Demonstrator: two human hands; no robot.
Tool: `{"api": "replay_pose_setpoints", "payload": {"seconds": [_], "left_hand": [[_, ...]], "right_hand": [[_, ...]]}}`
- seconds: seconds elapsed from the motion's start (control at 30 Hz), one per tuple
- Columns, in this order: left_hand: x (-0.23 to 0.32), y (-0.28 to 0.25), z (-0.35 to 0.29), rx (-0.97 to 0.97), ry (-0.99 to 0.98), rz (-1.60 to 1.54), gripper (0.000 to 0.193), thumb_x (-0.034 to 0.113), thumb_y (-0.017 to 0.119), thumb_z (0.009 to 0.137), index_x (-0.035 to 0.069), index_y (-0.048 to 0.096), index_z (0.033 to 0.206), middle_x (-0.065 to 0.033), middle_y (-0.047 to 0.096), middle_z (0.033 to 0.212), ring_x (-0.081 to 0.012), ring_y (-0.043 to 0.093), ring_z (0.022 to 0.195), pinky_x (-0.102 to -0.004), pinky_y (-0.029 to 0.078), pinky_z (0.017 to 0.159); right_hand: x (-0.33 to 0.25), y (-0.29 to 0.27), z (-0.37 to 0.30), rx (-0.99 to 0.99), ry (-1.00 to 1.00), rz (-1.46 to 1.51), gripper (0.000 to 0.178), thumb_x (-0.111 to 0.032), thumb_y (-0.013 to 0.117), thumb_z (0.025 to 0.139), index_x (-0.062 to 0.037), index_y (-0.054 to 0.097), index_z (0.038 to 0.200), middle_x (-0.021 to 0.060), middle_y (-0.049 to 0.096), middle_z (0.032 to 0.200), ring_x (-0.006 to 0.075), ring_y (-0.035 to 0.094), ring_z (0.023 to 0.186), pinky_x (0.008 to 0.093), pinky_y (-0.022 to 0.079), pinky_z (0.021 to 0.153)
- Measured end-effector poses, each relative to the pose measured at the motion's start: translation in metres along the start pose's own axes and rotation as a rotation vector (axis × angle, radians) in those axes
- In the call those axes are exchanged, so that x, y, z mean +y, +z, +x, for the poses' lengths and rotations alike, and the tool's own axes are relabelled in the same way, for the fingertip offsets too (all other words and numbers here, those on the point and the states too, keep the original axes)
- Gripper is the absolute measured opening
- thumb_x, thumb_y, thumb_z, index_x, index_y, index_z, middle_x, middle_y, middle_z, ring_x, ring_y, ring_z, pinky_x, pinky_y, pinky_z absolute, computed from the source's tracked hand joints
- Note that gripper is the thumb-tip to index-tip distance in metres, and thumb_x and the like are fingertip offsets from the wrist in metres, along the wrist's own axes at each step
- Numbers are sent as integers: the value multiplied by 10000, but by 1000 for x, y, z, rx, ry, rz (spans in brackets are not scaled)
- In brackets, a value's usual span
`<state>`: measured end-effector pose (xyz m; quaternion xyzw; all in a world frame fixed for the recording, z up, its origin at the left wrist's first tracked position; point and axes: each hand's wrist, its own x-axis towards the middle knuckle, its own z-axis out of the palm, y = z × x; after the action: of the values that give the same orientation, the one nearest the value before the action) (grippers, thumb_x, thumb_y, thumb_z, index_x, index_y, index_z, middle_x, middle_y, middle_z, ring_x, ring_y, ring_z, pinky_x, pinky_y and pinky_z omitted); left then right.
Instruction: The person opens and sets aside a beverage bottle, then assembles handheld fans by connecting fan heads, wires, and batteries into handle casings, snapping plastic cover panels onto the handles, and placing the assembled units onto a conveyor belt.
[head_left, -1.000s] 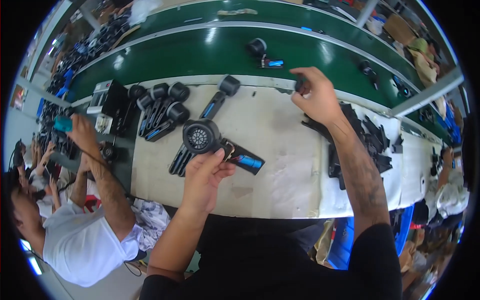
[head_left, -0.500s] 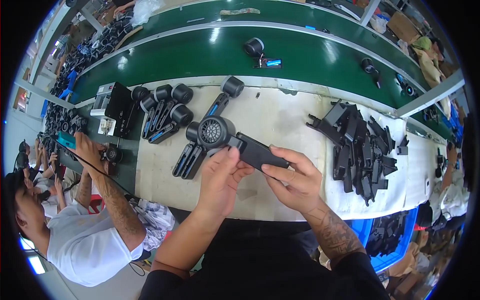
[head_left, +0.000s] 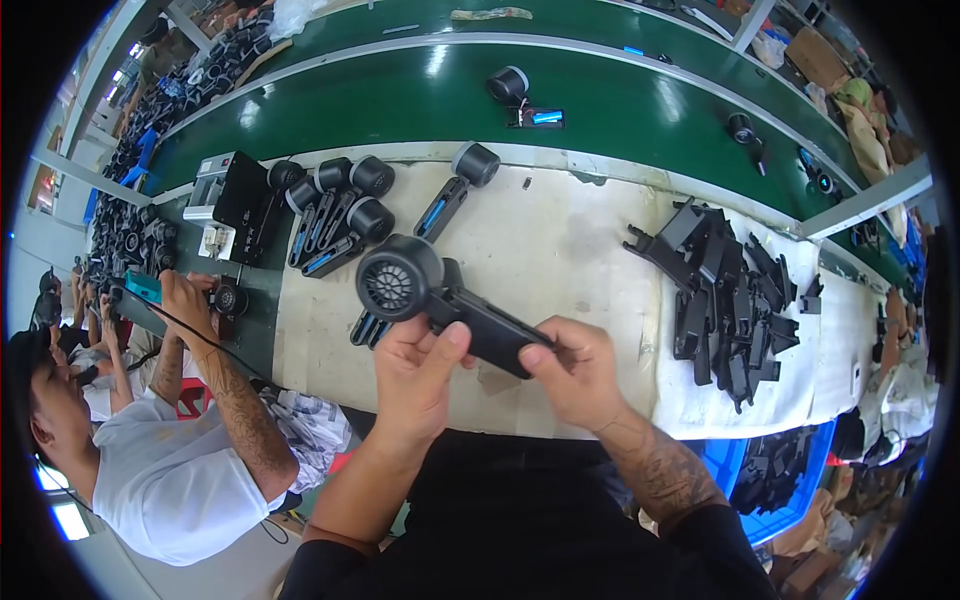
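Note:
A black handheld fan (head_left: 398, 278) with a round grille is held tilted above the worktable, between both hands. My left hand (head_left: 415, 375) is closed around the neck end of its handle, thumb on top. My right hand (head_left: 572, 372) pinches the far end of the handle between thumb and fingers. Just behind it lie open-handled fan units (head_left: 368, 328), partly hidden by the fan. Farther back is another fan unit (head_left: 440, 208) with a blue cell showing in its handle, and several similar units (head_left: 330, 225) are grouped to its left.
Black plastic handle shells (head_left: 715, 290) are heaped on the right of the pale worktable (head_left: 540, 240). Below that edge stands a blue bin (head_left: 815, 465) of black parts. A green conveyor (head_left: 400, 95) runs behind. At left, a co-worker (head_left: 190, 470) holds a teal tool near a black machine (head_left: 250, 205).
The fan has moved left and its head has come up closer to me. My right hand has shifted its grip, the thumb now lying along the handle's end.

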<state>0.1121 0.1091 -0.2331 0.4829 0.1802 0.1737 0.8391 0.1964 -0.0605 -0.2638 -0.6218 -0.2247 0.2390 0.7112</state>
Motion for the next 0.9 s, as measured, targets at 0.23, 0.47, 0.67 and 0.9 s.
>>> {"api": "replay_pose_setpoints", "payload": {"seconds": [0.23, 0.47, 0.67, 0.9], "left_hand": [[64, -91, -1, 210, 132, 548, 232, 51, 768, 904, -38, 717, 1112, -37, 734, 976, -92, 663, 822, -227, 511, 751], [72, -163, -6, 406, -67, 1680, 397, 256, 849, 758, -19, 747, 1025, -182, 696, 805, -372, 673, 746, -443, 521, 689], [38, -181, 4, 504, 54, 1590, 433, 250, 855, 773, 3, 746, 1111, -199, 715, 945, -354, 697, 885, -430, 543, 799], [52, -153, -10, 458, 448, 1422, 297, 97, 808, 807, -2, 743, 1079, -161, 699, 972, -297, 670, 907, -371, 527, 854]], "right_hand": [[0, -5, 88, -211, -213, -278, 271, -275, 699, 987, -12, 688, 921, 41, 608, 683, 116, 536, 609, 303, 467, 584], [3, -72, 330, 210, -272, -1102, 472, -359, 779, 855, -111, 661, 1239, 198, 667, 1212, 352, 690, 1052, 432, 559, 928], [48, -57, 398, 195, -50, -1157, 862, -509, 828, 746, -162, 505, 1466, 211, 631, 1315, 378, 639, 1202, 453, 528, 1011], [9, -74, 356, 499, -264, -1042, 683, -366, 817, 753, -37, 565, 1296, 210, 739, 1040, 323, 750, 950, 412, 591, 843]]}}
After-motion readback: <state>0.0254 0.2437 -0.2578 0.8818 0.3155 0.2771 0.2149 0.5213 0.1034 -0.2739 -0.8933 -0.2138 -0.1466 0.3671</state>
